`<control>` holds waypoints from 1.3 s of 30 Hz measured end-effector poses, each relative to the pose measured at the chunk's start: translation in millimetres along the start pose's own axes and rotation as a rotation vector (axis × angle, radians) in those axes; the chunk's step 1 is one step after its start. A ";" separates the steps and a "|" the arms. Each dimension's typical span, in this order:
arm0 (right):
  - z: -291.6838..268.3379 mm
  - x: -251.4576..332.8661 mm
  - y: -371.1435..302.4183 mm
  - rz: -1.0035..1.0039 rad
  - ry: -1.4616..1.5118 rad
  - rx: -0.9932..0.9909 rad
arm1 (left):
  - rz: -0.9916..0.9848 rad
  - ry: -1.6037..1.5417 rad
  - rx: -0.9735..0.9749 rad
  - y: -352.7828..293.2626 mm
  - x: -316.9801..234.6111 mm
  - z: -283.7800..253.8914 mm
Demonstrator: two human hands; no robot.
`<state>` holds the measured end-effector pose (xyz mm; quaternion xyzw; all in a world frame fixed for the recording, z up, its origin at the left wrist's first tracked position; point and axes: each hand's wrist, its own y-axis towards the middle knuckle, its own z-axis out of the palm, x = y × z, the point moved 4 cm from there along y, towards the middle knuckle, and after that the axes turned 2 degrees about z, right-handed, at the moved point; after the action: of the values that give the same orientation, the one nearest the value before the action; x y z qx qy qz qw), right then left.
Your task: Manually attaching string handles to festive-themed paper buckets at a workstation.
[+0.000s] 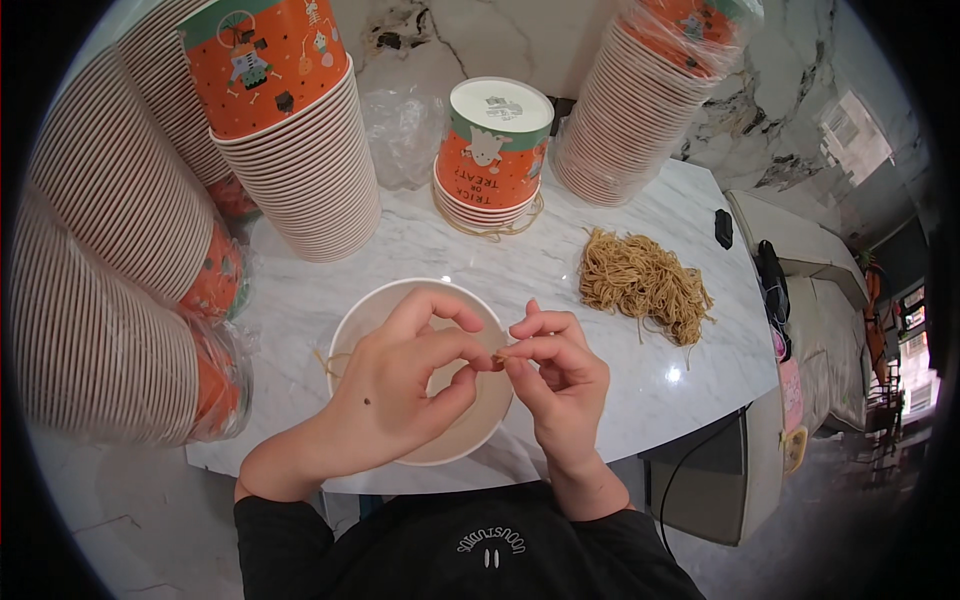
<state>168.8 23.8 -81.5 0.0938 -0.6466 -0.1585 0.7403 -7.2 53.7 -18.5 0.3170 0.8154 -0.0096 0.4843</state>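
Upright before me at the table's front stands a round paper bucket (pixel 482 415), its pale inside facing up. A tan cord (pixel 328 362) shows at its left rim. Over the bucket's right rim, my left hand (pixel 395 372) and my right hand (pixel 560 378) meet at their fingertips. Both are closed in a pinch on a small tan-brown bit that looks like cord; its exact shape is too small to make out. A heap of loose tan cords (pixel 645 285) lies to the right, beyond my right hand.
Behind the bucket stands a short upside-down stack of orange and green buckets (pixel 492 160), with cord round its base. Tall bucket stacks rise at the back left (pixel 295 160), the left (pixel 110 330) and back right (pixel 635 110). A small black object (pixel 723 229) lies near the marble table's (pixel 650 390) right edge.
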 end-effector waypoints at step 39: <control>5.5 20.3 3.5 -0.163 -0.398 0.079 | -0.163 -0.214 0.100 7.3 0.5 -9.7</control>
<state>166.1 20.2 -60.7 0.1416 -0.7761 -0.2075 0.5784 -11.2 62.9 -11.6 0.2708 0.7807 -0.1232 0.5495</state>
